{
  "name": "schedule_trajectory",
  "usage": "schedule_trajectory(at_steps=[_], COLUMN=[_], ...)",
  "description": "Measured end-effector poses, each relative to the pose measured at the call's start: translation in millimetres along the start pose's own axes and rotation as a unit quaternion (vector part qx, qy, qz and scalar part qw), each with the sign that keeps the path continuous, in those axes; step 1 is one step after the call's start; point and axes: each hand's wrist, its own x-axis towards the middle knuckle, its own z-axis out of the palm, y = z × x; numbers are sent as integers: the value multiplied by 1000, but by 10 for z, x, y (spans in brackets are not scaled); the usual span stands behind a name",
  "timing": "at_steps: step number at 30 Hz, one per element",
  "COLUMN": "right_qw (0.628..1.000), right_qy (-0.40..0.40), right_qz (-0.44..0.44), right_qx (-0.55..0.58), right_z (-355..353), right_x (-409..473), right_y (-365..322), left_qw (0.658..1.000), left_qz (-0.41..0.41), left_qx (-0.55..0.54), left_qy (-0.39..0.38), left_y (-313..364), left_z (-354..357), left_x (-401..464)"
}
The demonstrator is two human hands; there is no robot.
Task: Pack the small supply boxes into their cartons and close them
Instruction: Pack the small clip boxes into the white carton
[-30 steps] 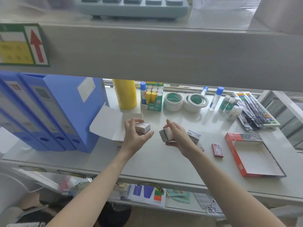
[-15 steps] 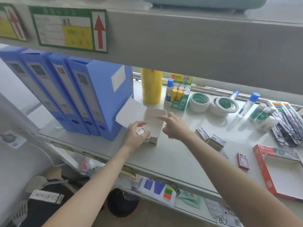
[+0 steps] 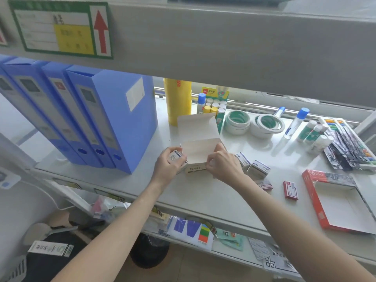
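A white carton (image 3: 198,147) is lying open on the shelf (image 3: 213,200), its lid flap standing up at the back. A small box (image 3: 176,157) is being gripped in the fingers of the left hand (image 3: 169,166), pressed against the carton's left edge. The carton's right wall is being pinched by the curled fingers of the right hand (image 3: 222,165). Just right of that hand, two more small boxes (image 3: 259,168) are lying on the shelf, with a red box (image 3: 291,189) beyond them and a red carton (image 3: 337,200) lying open near the shelf's right end. Blue file boxes (image 3: 114,117) are standing at the left, near the white carton. Tape rolls (image 3: 252,123) are resting behind.
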Motion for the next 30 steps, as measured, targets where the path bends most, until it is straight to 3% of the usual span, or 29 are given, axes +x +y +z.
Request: schedule_trajectory(at_steps=[5,7,18,27,30], right_qw=[999,997,979,940,929], right_qy=[4,6,-44,37,22], right_qz=[31,45,112,133,114], right_qx=[44,65,166,313,352], right_z=[-45,-48,-148,-376,-454], right_x=[-239,-326,-586,-487,-441], right_y=[126,146,182,201,179], left_qw=[989,988,987,979,977], left_qz=[-27,-29,23,32,11], left_qx=[-106,-95,-39,-23,-41], left_qy=[-100,-121,-152,-198,-207], left_y=[213,237,241,309,326], left_z=[150,200,396,374,362], left_x=[-69,-79,-144,-142,-107])
